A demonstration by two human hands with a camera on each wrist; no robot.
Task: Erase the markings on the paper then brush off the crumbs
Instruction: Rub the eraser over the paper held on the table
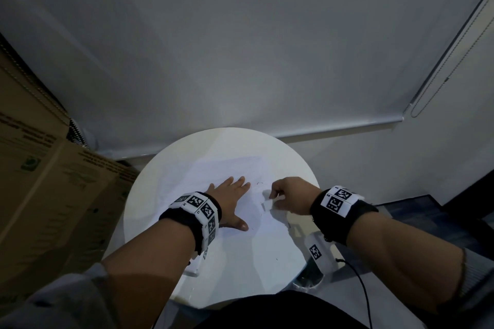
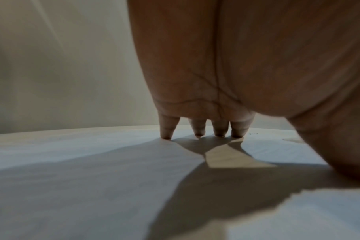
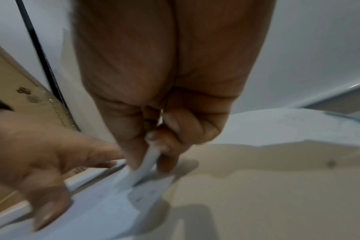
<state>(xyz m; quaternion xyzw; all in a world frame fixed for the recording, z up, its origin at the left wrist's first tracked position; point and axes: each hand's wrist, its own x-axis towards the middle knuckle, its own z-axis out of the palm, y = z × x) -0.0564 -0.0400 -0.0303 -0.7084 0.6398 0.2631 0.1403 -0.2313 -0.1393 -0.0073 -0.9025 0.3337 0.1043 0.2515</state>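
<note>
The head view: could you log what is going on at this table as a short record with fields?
surface: round white table
paper: lies flat on the table
left hand: fingers spread, pressing the paper down
right hand: pinches a white eraser against the paper
markings: a few faint ones beside the eraser
nearby: cardboard boxes at left

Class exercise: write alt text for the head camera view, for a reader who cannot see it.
A person's left hand presses flat on a white paper while the right hand pinches a white eraser against it, on a round white table. Cardboard boxes stand at left.
</note>
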